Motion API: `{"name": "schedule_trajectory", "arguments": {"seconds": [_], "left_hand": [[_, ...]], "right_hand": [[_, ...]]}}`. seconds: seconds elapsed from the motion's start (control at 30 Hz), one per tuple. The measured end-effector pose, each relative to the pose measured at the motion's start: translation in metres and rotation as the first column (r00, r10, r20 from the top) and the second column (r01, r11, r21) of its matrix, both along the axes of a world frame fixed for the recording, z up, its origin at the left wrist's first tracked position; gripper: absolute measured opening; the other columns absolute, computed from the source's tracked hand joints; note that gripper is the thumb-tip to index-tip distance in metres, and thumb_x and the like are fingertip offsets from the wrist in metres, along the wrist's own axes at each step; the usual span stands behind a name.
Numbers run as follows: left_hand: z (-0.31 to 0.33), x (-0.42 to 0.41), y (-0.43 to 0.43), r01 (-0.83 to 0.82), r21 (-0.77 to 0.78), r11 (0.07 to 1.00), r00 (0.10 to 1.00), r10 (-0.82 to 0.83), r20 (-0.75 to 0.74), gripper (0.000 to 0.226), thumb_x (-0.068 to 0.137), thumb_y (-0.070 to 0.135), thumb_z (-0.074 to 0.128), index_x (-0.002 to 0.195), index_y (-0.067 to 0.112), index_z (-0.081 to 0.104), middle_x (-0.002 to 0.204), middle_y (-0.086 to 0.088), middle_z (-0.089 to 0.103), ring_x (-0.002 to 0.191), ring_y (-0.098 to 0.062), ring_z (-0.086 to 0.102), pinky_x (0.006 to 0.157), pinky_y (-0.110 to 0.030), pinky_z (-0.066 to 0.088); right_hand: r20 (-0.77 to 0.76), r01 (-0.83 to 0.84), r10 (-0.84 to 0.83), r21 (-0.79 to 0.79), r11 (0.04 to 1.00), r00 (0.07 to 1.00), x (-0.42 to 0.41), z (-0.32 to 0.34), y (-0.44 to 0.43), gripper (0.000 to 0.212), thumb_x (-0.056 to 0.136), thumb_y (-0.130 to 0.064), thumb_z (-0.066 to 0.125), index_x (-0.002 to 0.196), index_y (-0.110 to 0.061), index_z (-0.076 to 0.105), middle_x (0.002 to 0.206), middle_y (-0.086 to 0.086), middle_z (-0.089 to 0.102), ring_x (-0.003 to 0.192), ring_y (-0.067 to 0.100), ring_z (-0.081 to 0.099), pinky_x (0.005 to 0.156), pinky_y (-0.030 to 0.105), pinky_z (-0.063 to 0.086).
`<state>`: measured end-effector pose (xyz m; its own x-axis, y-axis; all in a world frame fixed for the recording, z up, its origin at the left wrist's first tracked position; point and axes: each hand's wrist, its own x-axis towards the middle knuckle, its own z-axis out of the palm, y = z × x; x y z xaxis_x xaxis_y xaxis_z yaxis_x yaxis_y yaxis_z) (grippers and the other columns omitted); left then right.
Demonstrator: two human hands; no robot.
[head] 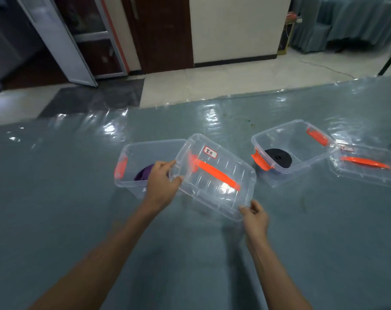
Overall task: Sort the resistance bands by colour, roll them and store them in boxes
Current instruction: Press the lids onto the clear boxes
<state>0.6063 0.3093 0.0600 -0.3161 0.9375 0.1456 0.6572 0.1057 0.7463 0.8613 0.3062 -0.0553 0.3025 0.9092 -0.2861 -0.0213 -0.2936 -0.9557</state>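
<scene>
My left hand point(162, 183) and right hand point(256, 217) pinch opposite corners of a clear ribbed lid point(212, 177) with an orange handle, tilted over the left box point(131, 162). A purple band point(143, 174) lies coiled inside; a rolled black band point(278, 158) fills the right box point(295, 145) mid-table.

The left hand point(162, 183) hides part of the purple band point(143, 174).
</scene>
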Motion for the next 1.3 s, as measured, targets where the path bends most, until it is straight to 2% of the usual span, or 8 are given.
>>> {"name": "schedule_trajectory", "arguments": {"seconds": [0.13, 0.33, 0.43, 0.57, 0.77, 0.97, 1.1, 1.3], "left_hand": [[0.007, -0.063, -0.006, -0.135, -0.025, 0.991, 0.987, 0.132, -0.089, 0.043, 0.083, 0.007, 0.073, 0.126, 0.005, 0.067, 0.117, -0.015, 0.061, 0.106, -0.030, 0.061, 0.094, -0.023, 0.041], [0.001, -0.144, -0.009, -0.216, -0.159, 0.963, 0.971, 0.195, -0.137, 0.052, 0.080, 0.022, 0.057, 0.126, -0.002, 0.059, 0.103, -0.025, 0.067, 0.096, -0.044, 0.061, 0.081, -0.042, 0.047], [-0.011, -0.169, -0.008, -0.244, -0.229, 0.942, 0.966, 0.216, -0.141, 0.035, 0.089, 0.016, 0.062, 0.120, 0.000, 0.065, 0.109, -0.027, 0.067, 0.102, -0.044, 0.061, 0.088, -0.044, 0.047], [-0.030, -0.186, -0.008, -0.203, -0.272, 0.941, 0.974, 0.165, -0.157, 0.036, 0.089, 0.026, 0.061, 0.115, 0.002, 0.067, 0.109, -0.025, 0.068, 0.100, -0.042, 0.063, 0.085, -0.044, 0.051], [-0.042, -0.184, -0.006, -0.237, -0.184, 0.954, 0.957, 0.196, -0.214, 0.034, 0.084, 0.025, 0.066, 0.115, 0.010, 0.070, 0.124, -0.015, 0.063, 0.115, -0.037, 0.057, 0.099, -0.046, 0.048], [-0.045, -0.177, 0.028, -0.073, -0.140, 0.987, 0.933, 0.018, -0.359, 0.040, 0.091, 0.027, 0.069, 0.128, 0.015, 0.065, 0.149, -0.009, 0.049, 0.142, -0.031, 0.039, 0.114, -0.046, 0.033], [-0.052, -0.179, 0.056, -0.051, -0.250, 0.967, 0.910, -0.058, -0.411, 0.054, 0.099, 0.040, 0.056, 0.148, 0.019, 0.047, 0.164, -0.008, 0.028, 0.152, -0.029, 0.021, 0.119, -0.049, 0.026], [-0.079, -0.193, 0.056, -0.123, -0.319, 0.940, 0.956, 0.026, -0.292, 0.059, 0.102, 0.048, 0.048, 0.154, 0.022, 0.037, 0.169, 0.007, 0.008, 0.143, -0.033, 0.039, 0.114, -0.052, 0.037]], "right_hand": [[0.114, -0.124, 0.117, 0.065, 0.990, 0.987, -0.053, 0.024, 0.038, 0.021, 0.080, -0.006, 0.073, 0.092, 0.005, 0.060, 0.078, 0.010, 0.054, 0.075, 0.018, 0.046, 0.070, 0.034, 0.039], [0.362, -0.361, 0.296, 0.125, 0.924, 0.884, -0.137, 0.069, 0.084, 0.011, 0.080, -0.016, 0.073, 0.084, -0.009, 0.066, 0.083, 0.011, 0.067, 0.074, 0.029, 0.060, 0.068, 0.036, 0.049], [0.447, -0.465, 0.379, 0.096, 0.880, 0.810, -0.167, 0.080, 0.099, 0.007, 0.082, -0.012, 0.069, 0.086, -0.006, 0.069, 0.080, 0.013, 0.068, 0.075, 0.033, 0.063, 0.068, 0.039, 0.051], [0.546, -0.470, 0.394, -0.001, 0.883, 0.739, -0.180, 0.070, 0.103, 0.021, 0.085, -0.016, 0.067, 0.103, -0.006, 0.070, 0.097, 0.018, 0.067, 0.092, 0.036, 0.062, 0.084, 0.043, 0.053], [0.547, -0.454, 0.369, 0.022, 0.891, 0.751, -0.171, 0.062, 0.097, 0.016, 0.083, -0.016, 0.067, 0.097, -0.010, 0.071, 0.080, 0.009, 0.065, 0.074, 0.026, 0.056, 0.065, 0.032, 0.043], [0.754, -0.591, 0.422, -0.055, 0.805, 0.504, -0.175, 0.061, 0.106, 0.056, 0.092, -0.025, 0.066, 0.143, -0.010, 0.049, 0.148, 0.014, 0.047, 0.134, 0.036, 0.042, 0.111, 0.047, 0.038], [0.829, -0.640, 0.401, -0.068, 0.765, 0.391, -0.190, 0.063, 0.121, 0.063, 0.097, -0.034, 0.060, 0.152, -0.015, 0.036, 0.164, 0.011, 0.025, 0.146, 0.034, 0.028, 0.113, 0.049, 0.033], [0.708, -0.605, 0.500, -0.128, 0.786, 0.499, -0.194, 0.050, 0.129, 0.071, 0.101, -0.037, 0.053, 0.159, -0.014, 0.020, 0.163, 0.018, 0.022, 0.147, 0.036, 0.027, 0.120, 0.046, 0.025]]}}
